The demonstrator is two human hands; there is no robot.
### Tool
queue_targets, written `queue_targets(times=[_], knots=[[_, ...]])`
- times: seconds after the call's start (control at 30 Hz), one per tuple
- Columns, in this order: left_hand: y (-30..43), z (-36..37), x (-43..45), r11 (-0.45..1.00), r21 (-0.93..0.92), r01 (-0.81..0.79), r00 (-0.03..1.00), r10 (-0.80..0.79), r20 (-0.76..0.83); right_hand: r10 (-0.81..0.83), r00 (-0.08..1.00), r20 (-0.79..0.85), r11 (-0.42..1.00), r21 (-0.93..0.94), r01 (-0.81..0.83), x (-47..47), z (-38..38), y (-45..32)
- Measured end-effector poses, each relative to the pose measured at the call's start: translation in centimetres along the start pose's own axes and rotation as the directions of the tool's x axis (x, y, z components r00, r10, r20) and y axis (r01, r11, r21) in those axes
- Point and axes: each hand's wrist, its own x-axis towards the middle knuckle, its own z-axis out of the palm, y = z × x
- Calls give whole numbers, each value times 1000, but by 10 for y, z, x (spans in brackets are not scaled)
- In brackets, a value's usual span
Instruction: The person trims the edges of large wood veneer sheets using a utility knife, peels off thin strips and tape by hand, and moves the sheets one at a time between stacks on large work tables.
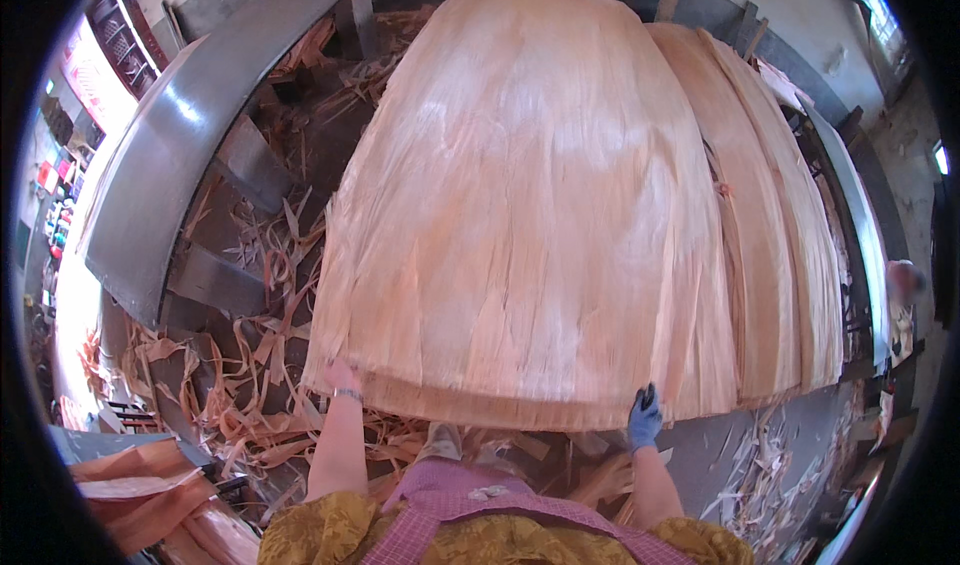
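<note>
A broad, pale wood veneer sheet (517, 212) lies before me on top of a stack, its grain running away from me. My left hand (342, 376), bare and with a metal band at the wrist, grips this sheet near its left front corner. At the right part of the same front edge, my right hand (645, 417) holds on in a blue glove with dark fingertips. Several layered edges show below the top sheet between my hands. My fingers under the edge are hidden.
More veneer sheets (757, 212) are stacked directly to the right. A smooth grey panel (180, 130) slopes along the left over upright supports. Torn veneer strips (262, 400) litter the floor, with reddish veneer pieces (150, 490) at lower left. A person (904, 287) is at the far right.
</note>
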Motion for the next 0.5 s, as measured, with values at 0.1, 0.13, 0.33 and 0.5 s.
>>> queue_targets(times=[0.1, 0.13, 0.33, 0.5], knots=[[-28, -47, -15, 993, -118, 8, 999, -13, -42, 63, 998, 2, 998, 26, -63, -47, 0, 26], [-34, -56, -19, 990, -130, -44, 997, 35, -72, 66, 998, 6, 997, 47, -66, -55, -1, 36], [-52, 7, -6, 989, -141, -34, 999, 33, -12, -14, 999, -51, 996, -88, 10, 1, -11, 39], [3, 79, 2, 979, 103, -176, 982, 182, -54, -87, 994, -71, 996, -17, 86, 64, 7, 3]])
